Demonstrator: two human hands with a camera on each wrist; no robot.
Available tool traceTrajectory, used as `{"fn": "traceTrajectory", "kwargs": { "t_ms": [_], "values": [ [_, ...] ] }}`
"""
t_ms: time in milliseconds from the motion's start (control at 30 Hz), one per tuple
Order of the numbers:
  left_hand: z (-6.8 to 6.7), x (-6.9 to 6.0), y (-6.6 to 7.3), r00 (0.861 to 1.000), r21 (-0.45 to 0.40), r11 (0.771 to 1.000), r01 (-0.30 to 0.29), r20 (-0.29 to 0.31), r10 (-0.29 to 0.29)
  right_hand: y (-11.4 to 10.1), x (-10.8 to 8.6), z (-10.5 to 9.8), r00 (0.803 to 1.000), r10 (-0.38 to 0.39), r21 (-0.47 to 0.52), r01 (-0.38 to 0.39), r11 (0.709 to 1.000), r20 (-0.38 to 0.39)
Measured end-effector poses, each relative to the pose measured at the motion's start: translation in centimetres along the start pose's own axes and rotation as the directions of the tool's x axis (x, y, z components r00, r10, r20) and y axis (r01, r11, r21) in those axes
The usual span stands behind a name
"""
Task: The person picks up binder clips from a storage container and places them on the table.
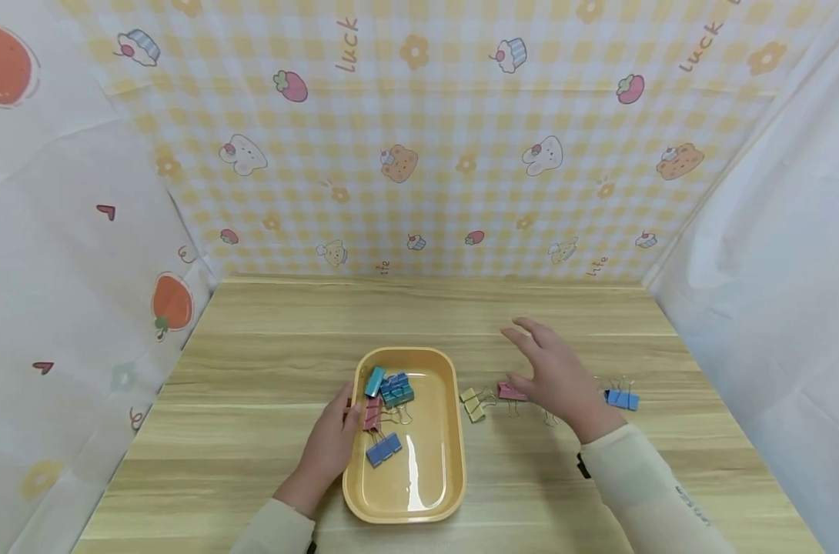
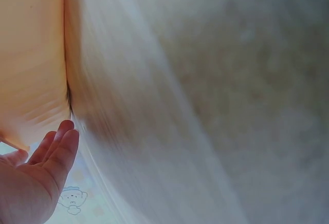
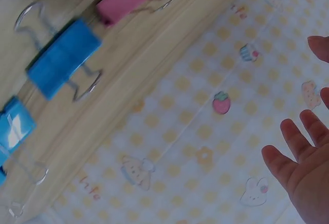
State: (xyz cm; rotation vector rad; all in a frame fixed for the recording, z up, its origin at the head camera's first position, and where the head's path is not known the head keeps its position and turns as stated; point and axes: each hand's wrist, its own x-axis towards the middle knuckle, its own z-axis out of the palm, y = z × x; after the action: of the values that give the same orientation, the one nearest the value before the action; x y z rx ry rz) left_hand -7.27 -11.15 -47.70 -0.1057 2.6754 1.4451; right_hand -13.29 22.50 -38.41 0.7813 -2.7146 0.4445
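A yellow tray [image 1: 442,509] stands on the table with several binder clips in it: teal, blue and pink. My left hand [image 1: 329,442] holds the tray's left side, thumb at the rim and fingers along the outer wall. In the left wrist view, the hand [image 2: 38,178] is against the tray wall [image 2: 31,70]. To the right, my right hand [image 1: 565,381] hovers above the table with fingers spread, holding nothing. Near it lie a pink binder clip [image 1: 509,392] and yellow binder clips [image 1: 472,405]. A blue binder clip [image 1: 623,399] lies farther right.
The wooden table [image 1: 288,323] ends at a back wall covered by a yellow checked cloth [image 1: 433,200]. White cloth hangs at the left and right sides. In the right wrist view, blue binder clips [image 3: 64,59] and a pink binder clip [image 3: 128,0] lie on the wood.
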Motion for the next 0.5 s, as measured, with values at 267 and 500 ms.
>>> {"fn": "traceTrajectory", "kwargs": {
  "t_ms": [267, 500],
  "values": [
    [0.0, 0.0, -0.1, 1.000, 0.002, 1.000, -0.004, 0.001, 0.004, -2.8, 1.0, 1.8, 0.997, -0.069, 0.065, 0.068, 0.996, 0.020],
    [-0.1, 0.1, 0.0, 1.000, -0.005, 1.000, 0.001, 0.004, -0.001, -5.0, 1.8, 3.3, 0.993, -0.091, 0.046, 0.087, 0.995, 0.079]
  ]
}}
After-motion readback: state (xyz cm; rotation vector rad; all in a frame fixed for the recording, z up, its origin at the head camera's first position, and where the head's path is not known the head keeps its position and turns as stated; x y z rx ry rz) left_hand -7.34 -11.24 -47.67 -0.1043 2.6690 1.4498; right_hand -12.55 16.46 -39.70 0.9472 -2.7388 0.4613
